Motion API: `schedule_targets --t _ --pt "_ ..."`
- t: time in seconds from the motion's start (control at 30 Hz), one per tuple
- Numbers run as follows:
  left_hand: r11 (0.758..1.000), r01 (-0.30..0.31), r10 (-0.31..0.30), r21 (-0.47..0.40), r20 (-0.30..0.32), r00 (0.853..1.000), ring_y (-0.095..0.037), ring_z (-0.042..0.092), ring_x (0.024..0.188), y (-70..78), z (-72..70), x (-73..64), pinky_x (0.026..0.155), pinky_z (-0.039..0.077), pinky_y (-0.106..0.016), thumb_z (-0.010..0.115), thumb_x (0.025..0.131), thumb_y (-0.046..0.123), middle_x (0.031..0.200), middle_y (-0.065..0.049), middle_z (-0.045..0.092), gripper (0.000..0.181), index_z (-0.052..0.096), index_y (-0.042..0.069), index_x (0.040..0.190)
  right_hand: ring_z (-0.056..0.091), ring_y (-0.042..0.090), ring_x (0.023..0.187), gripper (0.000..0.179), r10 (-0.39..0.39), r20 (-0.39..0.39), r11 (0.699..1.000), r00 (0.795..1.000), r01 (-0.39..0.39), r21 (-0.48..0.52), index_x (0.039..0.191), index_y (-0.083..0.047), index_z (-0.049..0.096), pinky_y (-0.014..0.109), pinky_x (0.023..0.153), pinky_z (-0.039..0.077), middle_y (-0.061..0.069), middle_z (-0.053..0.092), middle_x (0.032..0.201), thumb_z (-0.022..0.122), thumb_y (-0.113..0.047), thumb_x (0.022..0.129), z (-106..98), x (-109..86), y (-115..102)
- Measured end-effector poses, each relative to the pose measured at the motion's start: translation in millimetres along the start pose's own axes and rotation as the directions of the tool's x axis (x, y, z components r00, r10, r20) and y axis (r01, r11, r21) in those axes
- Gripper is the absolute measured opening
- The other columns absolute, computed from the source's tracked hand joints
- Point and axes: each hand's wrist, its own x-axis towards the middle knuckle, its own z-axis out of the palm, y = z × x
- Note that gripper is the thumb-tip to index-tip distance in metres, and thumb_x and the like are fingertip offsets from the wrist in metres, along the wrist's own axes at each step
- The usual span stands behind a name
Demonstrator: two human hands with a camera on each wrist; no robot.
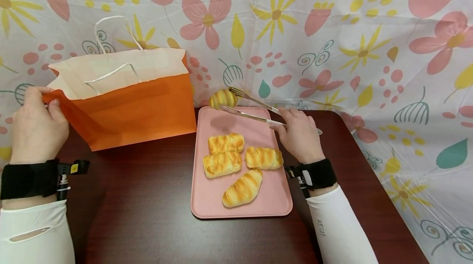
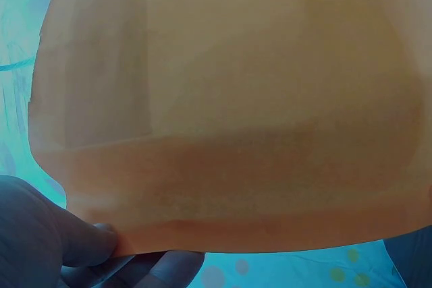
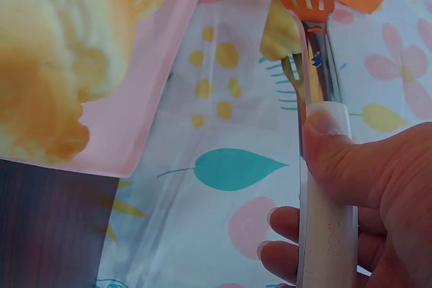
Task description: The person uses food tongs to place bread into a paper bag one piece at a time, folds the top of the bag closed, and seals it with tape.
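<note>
My left hand (image 1: pixel 38 126) pinches the near left edge of an orange paper bag (image 1: pixel 144 110) with white handles; its top gapes. The left wrist view shows the thumb and fingers on the bag's rim (image 2: pixel 250 234). My right hand (image 1: pixel 301 134) grips metal tongs (image 1: pixel 255 117) with white handles. Between the tong tips is a small striped bread roll (image 1: pixel 218 99), held above the far left part of a pink tray (image 1: pixel 207 206). On the tray lie a long roll (image 1: pixel 242 189) and several shorter pastries (image 1: pixel 222 164).
A dark wooden table (image 1: pixel 148 214) carries the bag on the left and the tray at its middle. Behind stands a floral curtain (image 1: pixel 281 50), close to the bag and the tray's far edge. The table's right edge slants down past the right forearm.
</note>
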Motion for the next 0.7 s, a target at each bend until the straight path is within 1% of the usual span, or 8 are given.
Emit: schedule_targets --t 0.37,0.6,0.7 --pt "1.0 0.013 -0.013 0.014 0.005 1.0 -0.059 0.046 0.109 2.7 -0.8 -0.6 0.09 0.04 -0.069 0.021 0.107 0.025 0.139 -0.039 0.039 0.049 0.023 0.0 0.149 0.058 0.034 0.101 0.049 -0.02 -0.059 1.0 0.998 0.021 0.014 0.127 -0.007 0.062 0.055 0.08 0.042 0.012 0.064 0.109 0.075 -0.033 0.087 -7 1.4 -4" --pt "1.0 0.02 -0.021 0.02 0.004 1.0 -0.059 0.047 0.109 2.6 -0.4 -0.3 0.089 0.041 -0.068 0.021 0.107 0.026 0.139 -0.039 0.039 0.05 0.022 0.001 0.149 0.059 0.036 0.101 0.048 -0.035 -0.1 0.999 0.994 0.038 0.026 0.126 -0.005 0.063 0.056 0.081 0.042 0.013 0.064 0.112 0.075 -0.03 0.087 -15 1.5 -9" --pt "1.0 0.018 -0.018 0.02 0.001 1.0 -0.059 0.047 0.109 1.9 0.4 0.3 0.09 0.04 -0.068 0.021 0.107 0.025 0.139 -0.039 0.039 0.05 0.022 0.001 0.149 0.059 0.035 0.098 0.046 -0.043 -0.114 0.999 0.993 0.046 0.021 0.125 -0.006 0.063 0.056 0.079 0.042 0.014 0.064 0.11 0.075 -0.03 0.087 -19 1.4 -11"
